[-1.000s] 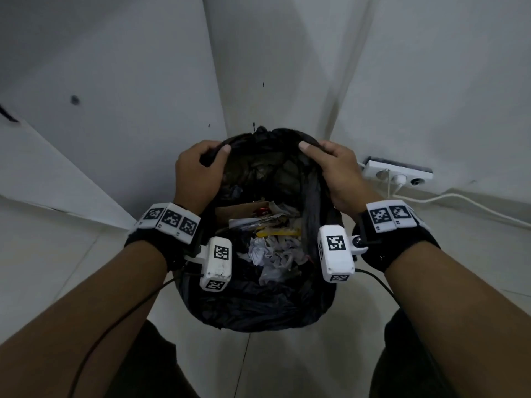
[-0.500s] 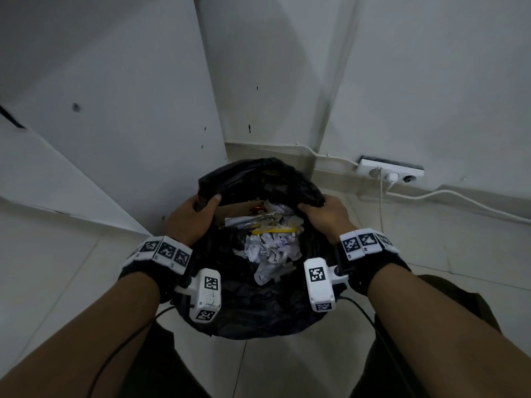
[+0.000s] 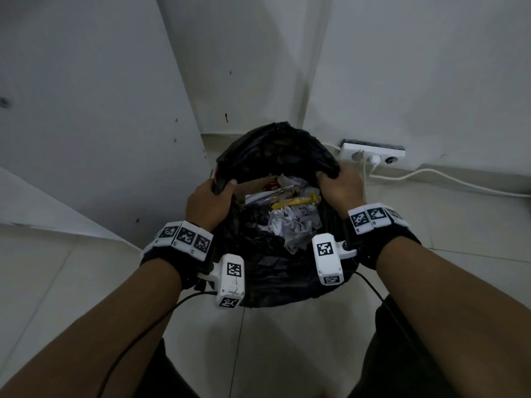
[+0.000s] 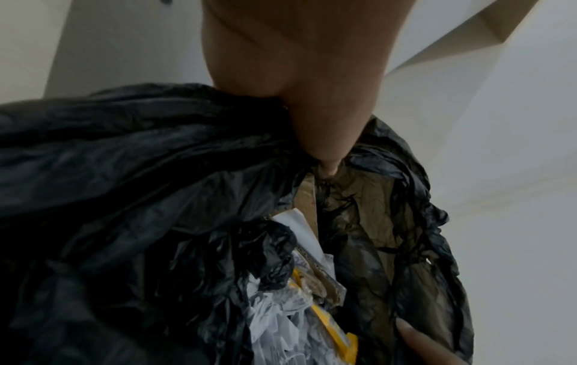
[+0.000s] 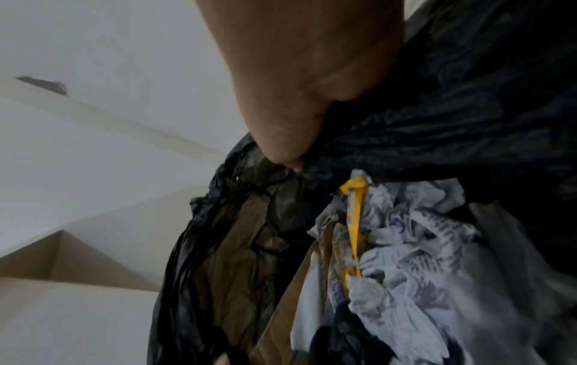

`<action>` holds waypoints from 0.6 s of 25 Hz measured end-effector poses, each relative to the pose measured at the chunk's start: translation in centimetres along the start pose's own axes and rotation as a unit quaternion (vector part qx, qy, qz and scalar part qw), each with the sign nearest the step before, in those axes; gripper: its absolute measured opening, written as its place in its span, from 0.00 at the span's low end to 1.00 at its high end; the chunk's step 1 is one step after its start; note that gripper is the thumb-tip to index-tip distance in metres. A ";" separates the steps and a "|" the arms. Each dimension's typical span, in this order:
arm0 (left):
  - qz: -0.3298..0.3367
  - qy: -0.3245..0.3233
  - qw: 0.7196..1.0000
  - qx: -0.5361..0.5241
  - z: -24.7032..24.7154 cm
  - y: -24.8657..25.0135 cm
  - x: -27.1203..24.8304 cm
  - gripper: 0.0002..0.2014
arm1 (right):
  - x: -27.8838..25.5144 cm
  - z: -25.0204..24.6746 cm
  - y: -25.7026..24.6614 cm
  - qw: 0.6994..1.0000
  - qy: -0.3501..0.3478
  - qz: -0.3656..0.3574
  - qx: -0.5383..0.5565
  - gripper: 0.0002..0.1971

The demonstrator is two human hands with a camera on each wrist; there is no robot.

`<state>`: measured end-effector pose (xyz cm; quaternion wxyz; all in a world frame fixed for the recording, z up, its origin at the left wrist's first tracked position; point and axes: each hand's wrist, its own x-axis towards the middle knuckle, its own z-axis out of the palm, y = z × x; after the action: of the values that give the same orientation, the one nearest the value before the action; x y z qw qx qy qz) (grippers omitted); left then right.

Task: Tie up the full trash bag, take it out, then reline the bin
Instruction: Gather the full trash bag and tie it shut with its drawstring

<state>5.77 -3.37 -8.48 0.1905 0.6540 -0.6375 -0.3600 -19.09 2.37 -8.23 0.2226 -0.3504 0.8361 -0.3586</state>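
black trash bag (image 3: 275, 265) on pale floor tile (image 3: 86, 282) in a wall corner, upright, long axis vertical, mouth open and facing up toward the head camera. bin itself not separately discernible under the plastic; possibly hidden by the bag. crumpled white paper (image 3: 296, 225), a yellow wrapper (image 3: 296, 200) and cardboard (image 4: 307, 197) heaped to the mouth, none spilling over.

left hand (image 3: 208, 206) on the left rim, thumb over the edge, fingers curled round a gathered fold of plastic. right hand (image 3: 340, 188) on the right rim, opposite, pinching a bunched fold likewise; both wrist views confirm plastic clamped under each thumb. rim stretched between the two grips, line between them running left to right across the mouth, contents directly between and below. neither hand nearer; hold symmetrical.

judged step: gathering the rim before tying. closing calls for drawing both grips inward, toward each other, above the heap.

white power strip (image 3: 373, 153) and cable (image 3: 448, 179) just beside the right hand, at the wall base.
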 end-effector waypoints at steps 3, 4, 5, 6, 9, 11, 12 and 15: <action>0.104 0.059 0.993 -0.021 0.7 2.9 0.2 0.17 | -0.1 -1.7 -0.5 0.994 0.073 -0.075 0.011 0.12; 0.140 0.081 0.986 -0.038 0.6 4.0 0.2 0.15 | -0.2 -2.4 -1.2 0.993 0.061 -0.084 0.053 0.11; 0.173 0.089 0.979 -0.064 0.4 5.3 0.1 0.14 | -0.2 -3.2 -1.8 0.990 0.048 -0.091 0.095 0.09; 0.200 0.084 0.971 -0.096 0.0 6.5 0.1 0.12 | -0.2 -3.9 -2.5 0.986 0.035 -0.097 0.131 0.08; 0.261 0.000 0.950 -0.172 -0.8 9.5 -0.5 0.10 | -0.5 -5.2 -4.5 0.982 -0.002 -0.090 0.169 0.09; 0.303 -0.074 0.935 -0.169 -0.7 11.1 -1.4 0.12 | -1.4 -6.2 -6.4 0.964 -0.051 -0.046 0.256 0.12; 0.314 -0.107 0.929 -0.165 -0.5 11.6 -1.9 0.12 | -1.8 -6.7 -7.2 0.949 -0.086 -0.017 0.304 0.12; 0.328 -0.151 0.921 -0.146 -0.2 12.6 -2.7 0.11 | -3.2 -8.2 -9.2 0.928 -0.159 0.040 0.334 0.13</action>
<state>-2.70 -2.23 1.20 0.2923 0.3110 -0.7779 -0.4612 -18.14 3.83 4.38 0.4708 -0.2746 0.6345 -0.5480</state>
